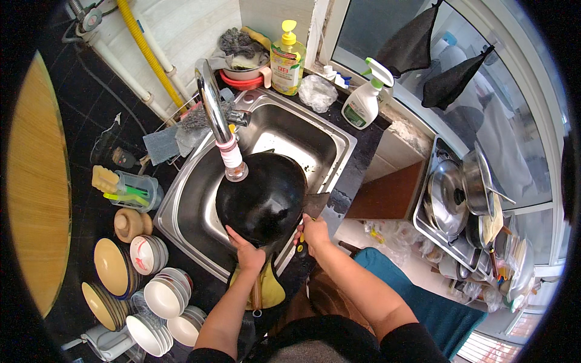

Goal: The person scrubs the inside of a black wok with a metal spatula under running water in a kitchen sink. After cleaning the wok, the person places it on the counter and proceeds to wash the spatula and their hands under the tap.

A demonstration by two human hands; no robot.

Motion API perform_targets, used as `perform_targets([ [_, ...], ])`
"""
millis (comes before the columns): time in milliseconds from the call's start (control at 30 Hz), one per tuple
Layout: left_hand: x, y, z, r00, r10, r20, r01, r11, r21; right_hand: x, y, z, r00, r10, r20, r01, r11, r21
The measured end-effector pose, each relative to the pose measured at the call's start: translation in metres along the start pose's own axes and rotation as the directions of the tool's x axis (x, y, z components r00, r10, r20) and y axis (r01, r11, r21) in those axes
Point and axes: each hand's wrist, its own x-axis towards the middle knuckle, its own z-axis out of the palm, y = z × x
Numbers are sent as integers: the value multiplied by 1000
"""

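Dark countertop surrounds a steel sink (200,199) set below a window. Inside the sink, under the tap (213,103), a black wok (263,196) sits tilted. At the wok's near rim, the left hand (247,253) grips its edge with fingers closed on it. The right hand (313,233) is closed around a cleaver (315,206) at the wok's right side, touching the rim. Left of the sink stand stacked bowls (160,296); behind it, a soap bottle (286,60) and a spray bottle (365,97).
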Motion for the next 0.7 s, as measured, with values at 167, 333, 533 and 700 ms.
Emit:
perform_targets([
  [167, 2, -2, -1, 997, -72, 4, 72, 997, 17, -27, 12, -11, 991, 6, 131, 7, 995, -98],
  [333, 0, 4, -3, 999, -46, 13, 46, 999, -5, -20, 15, -13, 995, 10, 104, 0, 995, -98],
  [533, 2, 4, -3, 998, -60, 11, 60, 998, 4, 11, -4, -12, 989, -79, 129, 92, 991, -98],
  [700, 6, -8, 1, 1000, -10, -12, 10, 1000, -25, -27, 8, -18, 987, -26, 159, 55, 982, -181],
])
